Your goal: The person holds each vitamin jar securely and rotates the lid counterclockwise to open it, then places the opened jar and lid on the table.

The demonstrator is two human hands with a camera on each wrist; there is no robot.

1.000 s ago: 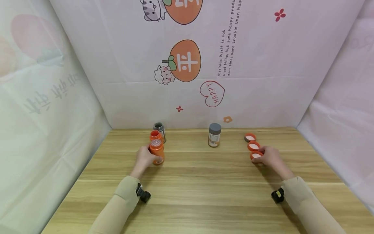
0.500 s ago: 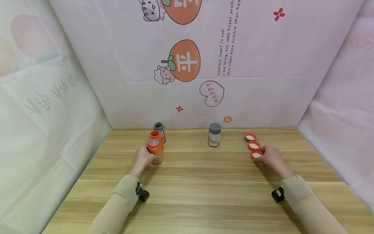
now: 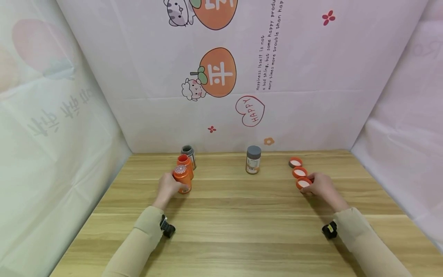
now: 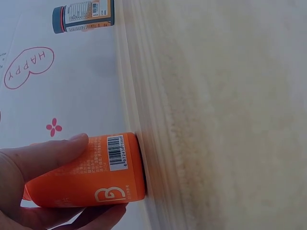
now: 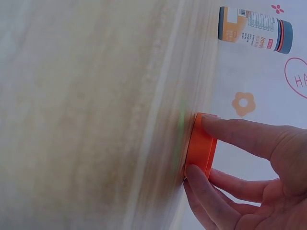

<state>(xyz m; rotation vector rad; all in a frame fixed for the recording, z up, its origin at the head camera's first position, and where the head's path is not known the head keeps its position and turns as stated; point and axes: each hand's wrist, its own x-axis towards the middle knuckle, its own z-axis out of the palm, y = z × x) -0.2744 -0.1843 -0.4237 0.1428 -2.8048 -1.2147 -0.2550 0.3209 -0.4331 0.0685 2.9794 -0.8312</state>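
My left hand (image 3: 169,185) grips an orange bottle (image 4: 91,172) with a barcode on its side, its thumb on the near side and fingers round the far side. The bottle stands upright, with a silvery disc over its mouth. Just behind it are an uncapped orange bottle (image 3: 185,163) and an uncapped grey bottle (image 3: 189,152). Over on the right, my right hand (image 3: 320,185) pinches an orange cap (image 5: 200,143) by its edges, low at the tabletop, white inside facing up. Another orange cap (image 3: 299,172) and a grey-sided cap with an orange rim (image 3: 295,162) lie behind it.
A bottle with a grey cap (image 3: 253,160) stands upright near the back, between the two hands. The wooden table (image 3: 242,219) ends at a white printed backdrop (image 3: 159,115), and similar cloth hangs at both sides.
My left hand has shifted the orange bottle slightly left, closer to the uncapped orange bottle. My right hand stays at the orange cap, with hardly any movement.
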